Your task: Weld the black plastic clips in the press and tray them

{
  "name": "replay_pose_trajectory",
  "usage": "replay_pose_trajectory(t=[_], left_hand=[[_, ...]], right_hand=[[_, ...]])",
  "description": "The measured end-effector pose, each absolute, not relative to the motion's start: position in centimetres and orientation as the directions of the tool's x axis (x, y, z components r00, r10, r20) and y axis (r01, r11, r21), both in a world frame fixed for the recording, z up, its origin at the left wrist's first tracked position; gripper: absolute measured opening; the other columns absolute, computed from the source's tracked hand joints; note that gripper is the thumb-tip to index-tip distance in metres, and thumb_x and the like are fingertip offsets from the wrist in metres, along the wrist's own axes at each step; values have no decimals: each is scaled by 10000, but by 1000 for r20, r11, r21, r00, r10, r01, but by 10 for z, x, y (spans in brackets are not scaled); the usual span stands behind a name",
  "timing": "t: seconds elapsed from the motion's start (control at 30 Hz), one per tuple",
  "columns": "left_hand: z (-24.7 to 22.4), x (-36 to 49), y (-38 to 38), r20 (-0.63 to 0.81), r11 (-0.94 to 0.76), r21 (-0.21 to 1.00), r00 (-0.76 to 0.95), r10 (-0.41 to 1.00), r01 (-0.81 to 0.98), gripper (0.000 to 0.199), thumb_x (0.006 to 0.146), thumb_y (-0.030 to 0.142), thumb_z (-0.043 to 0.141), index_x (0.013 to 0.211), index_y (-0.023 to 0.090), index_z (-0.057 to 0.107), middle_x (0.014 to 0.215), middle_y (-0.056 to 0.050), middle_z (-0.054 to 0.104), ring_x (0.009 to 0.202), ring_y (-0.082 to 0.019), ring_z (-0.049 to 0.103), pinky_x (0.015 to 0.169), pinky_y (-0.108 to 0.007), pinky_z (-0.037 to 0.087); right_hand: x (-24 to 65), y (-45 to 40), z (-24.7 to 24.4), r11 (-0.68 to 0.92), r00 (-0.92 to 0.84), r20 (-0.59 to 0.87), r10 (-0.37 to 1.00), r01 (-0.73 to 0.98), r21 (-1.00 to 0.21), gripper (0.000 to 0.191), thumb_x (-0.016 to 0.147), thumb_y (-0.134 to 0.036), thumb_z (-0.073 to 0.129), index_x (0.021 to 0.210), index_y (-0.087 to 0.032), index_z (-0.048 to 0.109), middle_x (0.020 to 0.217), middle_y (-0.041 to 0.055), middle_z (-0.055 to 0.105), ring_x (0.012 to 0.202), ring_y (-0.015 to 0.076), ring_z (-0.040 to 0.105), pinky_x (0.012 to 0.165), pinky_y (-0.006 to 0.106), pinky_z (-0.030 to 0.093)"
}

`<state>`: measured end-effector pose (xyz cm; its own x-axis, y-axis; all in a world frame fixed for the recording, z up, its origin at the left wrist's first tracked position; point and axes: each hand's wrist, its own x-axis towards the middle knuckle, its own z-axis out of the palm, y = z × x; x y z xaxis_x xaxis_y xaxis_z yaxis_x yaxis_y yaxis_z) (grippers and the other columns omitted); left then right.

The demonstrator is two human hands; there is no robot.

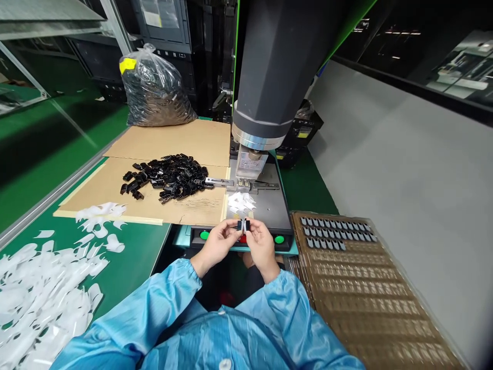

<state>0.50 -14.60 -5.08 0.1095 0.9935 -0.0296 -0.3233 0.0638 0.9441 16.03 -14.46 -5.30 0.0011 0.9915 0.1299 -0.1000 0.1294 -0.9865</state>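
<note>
My left hand [217, 241] pinches a small black plastic piece [239, 225] between thumb and fingertips. Facing it, my right hand [262, 245] is closed on another small black piece [247, 225], and a thin white strip shows between the two. Whether the pieces are joined I cannot tell. Both hands are over the front edge of the press machine's base, close to its red button [243, 239]. Just beyond them lies a little heap of white curved plastic pieces [241, 202]. Above the metal fixture [243, 183] hangs the machine's metal head [251, 162].
Loose black parts [177, 177] are heaped on cardboard [115, 190] at left, with many white pieces [46, 293] nearer. A filled plastic bag [154, 92] stands behind. Green buttons [204, 235] flank the base front. At right, a brown moulded tray [365, 308] holds rows of grey-black parts [335, 224].
</note>
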Motion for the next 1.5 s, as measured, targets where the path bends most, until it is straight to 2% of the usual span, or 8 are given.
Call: replay_pose_trajectory(t=[0.13,0.33,0.5,0.6,0.7,0.83,0.97,1.5], left_hand=[[-50,4,-148,-40,79,939,122,992,-335,465,829,440,881,1176,176,719,800,-1,714,758,-132,663,813,-294,586],[-52,4,-149,-45,89,927,127,991,-365,477,820,446,897,1159,162,720,813,-16,729,767,-136,683,822,-298,587],[-51,4,-150,-51,92,918,115,992,-386,428,798,399,929,1079,156,716,723,17,681,674,-101,641,729,-236,566],[-47,2,-150,-81,137,877,139,987,-460,414,811,394,924,1066,164,694,860,-21,738,730,-118,691,714,-235,592],[-44,-2,-150,-132,248,789,239,962,-562,409,871,395,877,1152,163,692,1034,-75,768,860,-166,757,759,-263,636],[-42,-5,-151,-186,386,667,360,914,-637,393,923,323,827,1249,139,706,1033,-95,770,878,-169,777,805,-261,657],[-39,-6,-152,-180,431,589,408,895,-684,404,935,264,799,1306,137,699,1076,-109,774,852,-173,784,779,-268,669],[-39,-6,-153,-177,451,583,436,882,-676,364,941,218,774,1291,145,703,1014,-96,769,803,-173,779,753,-274,663]], right_hand=[[162,-148,-53,145,8,145,989,-108,-984,384,927,-409,775,1262,-252,671,1320,111,738,1285,279,697,1168,489,553],[163,-148,-62,157,5,157,988,-130,-979,389,922,-397,800,1255,-247,669,1315,112,732,1265,270,703,1145,482,565],[162,-149,-63,158,20,157,987,-161,-974,373,908,-402,827,1207,-251,664,1280,107,740,1232,261,712,1131,475,565],[161,-152,-55,107,43,100,994,-198,-974,410,936,-428,798,1272,-255,640,1281,115,747,1199,268,721,1081,484,585],[161,-155,-44,32,61,17,998,-253,-967,437,965,-437,749,1340,-244,635,1261,114,759,1118,262,733,955,438,619],[162,-159,-32,-37,21,-49,999,-400,-916,399,946,-376,738,1317,-248,669,1179,74,767,955,212,725,828,367,616],[161,-163,-27,-68,-34,-59,998,-486,-871,327,935,-328,729,1252,-250,706,1147,60,755,883,189,701,794,354,611],[161,-167,-28,-91,-63,-68,996,-496,-864,303,933,-316,723,1230,-256,707,1116,61,738,920,208,682,750,341,589]])
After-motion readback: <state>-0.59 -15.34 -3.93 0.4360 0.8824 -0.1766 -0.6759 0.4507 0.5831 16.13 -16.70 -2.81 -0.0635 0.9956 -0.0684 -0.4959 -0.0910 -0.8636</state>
